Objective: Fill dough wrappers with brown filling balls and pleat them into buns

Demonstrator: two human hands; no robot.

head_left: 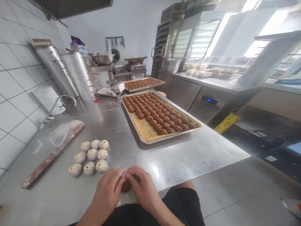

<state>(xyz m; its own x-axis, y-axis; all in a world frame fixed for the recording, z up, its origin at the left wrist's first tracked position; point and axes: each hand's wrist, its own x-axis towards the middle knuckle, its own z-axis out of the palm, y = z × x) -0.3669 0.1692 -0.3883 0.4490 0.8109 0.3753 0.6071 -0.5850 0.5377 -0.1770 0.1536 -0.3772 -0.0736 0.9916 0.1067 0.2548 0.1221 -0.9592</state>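
Observation:
At the near edge of the steel table (183,160), my left hand (109,190) and my right hand (143,188) are cupped together around a brown filling ball (126,186) that sits on a pale piece of dough (128,198). Both hands have fingers curled onto it. Just to the left lie several white pleated dumplings (92,157) in rows. Farther back stands a metal tray (143,131) lined with paper and filled with several rows of brown balls (157,114).
A long wooden board (50,155) with a plastic sheet lies at the left by the tiled wall and a tap (60,105). A second tray of brown balls (143,83), a mixer and bowls stand at the back. Counters and ovens line the right side.

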